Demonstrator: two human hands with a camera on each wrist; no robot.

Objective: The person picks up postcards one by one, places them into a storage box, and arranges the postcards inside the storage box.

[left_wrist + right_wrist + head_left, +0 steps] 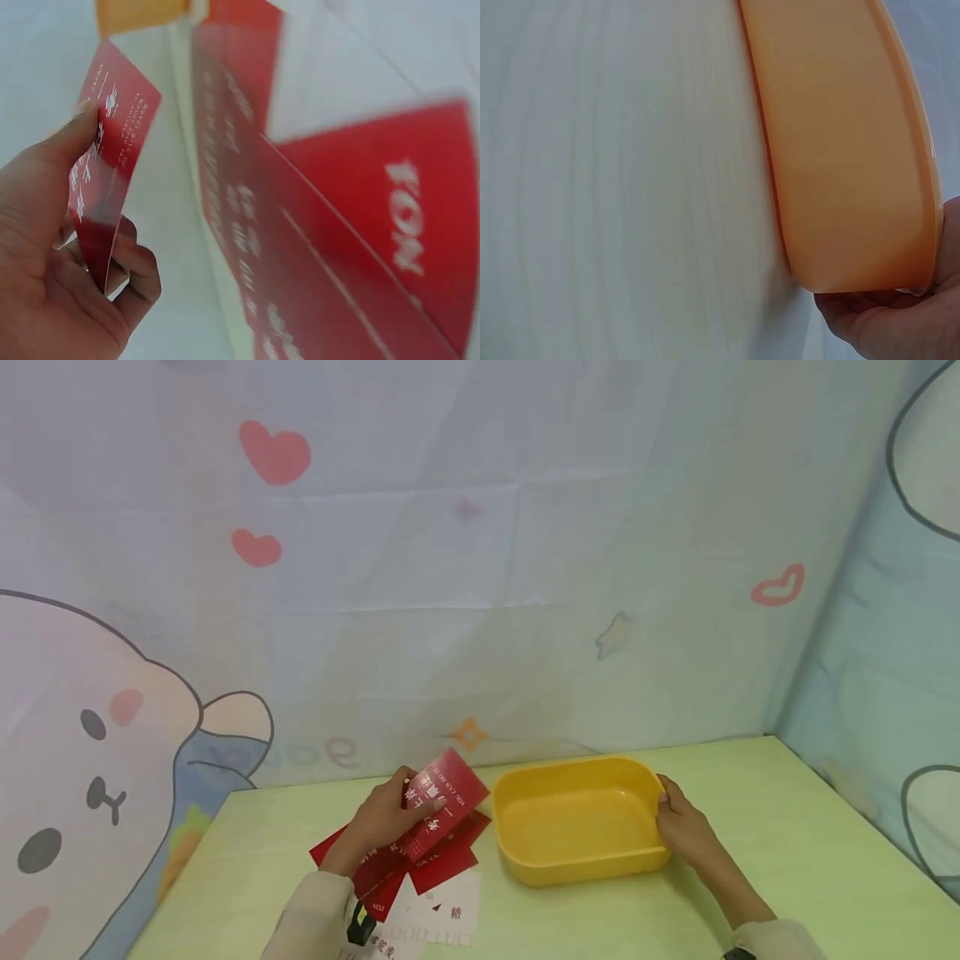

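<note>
The left hand (386, 820) pinches a red card (442, 803) between thumb and curled fingers (139, 274), lifted just above the other red cards (420, 860) and white cards (442, 914) spread beneath and beside it. The right hand (686, 827) grips the near end of a yellow tub (577, 772), thumb on the rim and fingers under the edge. The tub rests on the pale green table (787, 827), just beside the held card.
</note>
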